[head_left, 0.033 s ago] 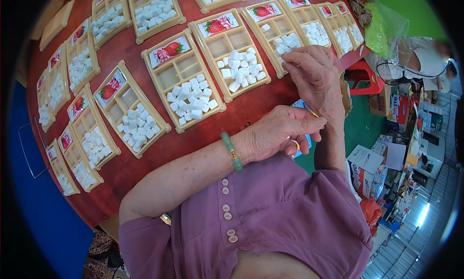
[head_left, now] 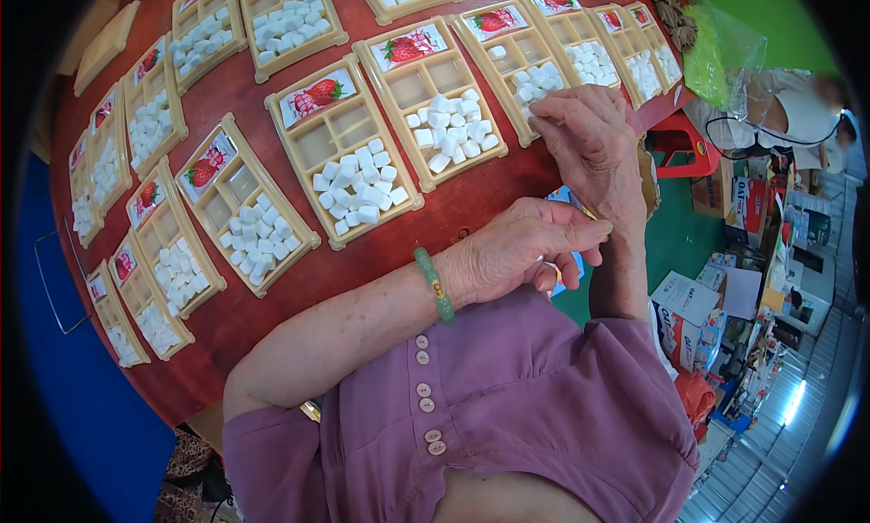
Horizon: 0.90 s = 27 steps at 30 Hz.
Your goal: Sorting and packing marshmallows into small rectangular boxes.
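My left hand (head_left: pixel 530 246), with a green bead bracelet (head_left: pixel 433 283) at its wrist, lies across my front against my right wrist. Its thumb and fingers are pressed together. A blue, printed piece (head_left: pixel 568 271) shows behind these fingers; I cannot tell whether they hold it. My right hand (head_left: pixel 594 147) is over the lower edge of a beige compartment tray (head_left: pixel 497 79), fingers curled and pinched; whatever is in them is hidden. White marshmallow-like cubes (head_left: pixel 536 81) fill that tray's lower part, and a strawberry picture card (head_left: pixel 494 21) sits at its top.
Several similar trays stand across the red table, among them a near one (head_left: pixel 340 138) and one beside it (head_left: pixel 412 83). A beige lid-like piece (head_left: pixel 107 47) is at far left. To the right are a red stool (head_left: pixel 684 147), cartons (head_left: pixel 680 319) and another person (head_left: pixel 797 115).
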{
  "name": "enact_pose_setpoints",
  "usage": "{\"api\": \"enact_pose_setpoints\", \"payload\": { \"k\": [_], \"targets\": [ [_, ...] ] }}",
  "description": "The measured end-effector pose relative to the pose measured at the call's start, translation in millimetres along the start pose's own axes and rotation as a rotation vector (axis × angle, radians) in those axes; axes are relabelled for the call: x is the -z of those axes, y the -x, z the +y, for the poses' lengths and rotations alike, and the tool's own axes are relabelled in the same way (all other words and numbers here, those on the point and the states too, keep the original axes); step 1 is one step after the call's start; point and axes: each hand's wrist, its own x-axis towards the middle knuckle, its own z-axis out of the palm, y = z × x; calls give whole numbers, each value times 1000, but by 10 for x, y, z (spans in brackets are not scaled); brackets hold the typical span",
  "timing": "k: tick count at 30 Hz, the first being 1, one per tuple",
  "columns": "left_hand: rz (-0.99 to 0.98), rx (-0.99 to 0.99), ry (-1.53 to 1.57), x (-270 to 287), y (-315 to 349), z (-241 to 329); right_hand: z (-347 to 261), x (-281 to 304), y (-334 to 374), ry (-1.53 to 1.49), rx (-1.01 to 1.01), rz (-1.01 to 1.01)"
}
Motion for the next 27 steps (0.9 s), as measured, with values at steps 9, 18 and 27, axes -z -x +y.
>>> {"api": "enact_pose_setpoints", "payload": {
  "k": [9,18,27],
  "targets": [
    [5,-6,9,9,5,-8,31,-56,15,4,49,31],
    [3,-9,20,2,-6,-10,12,150,-114,-44,-9,-36],
    [34,-46,-6,-20,-32,-33,168,-10,-491,8,74,-36]
  ]
}}
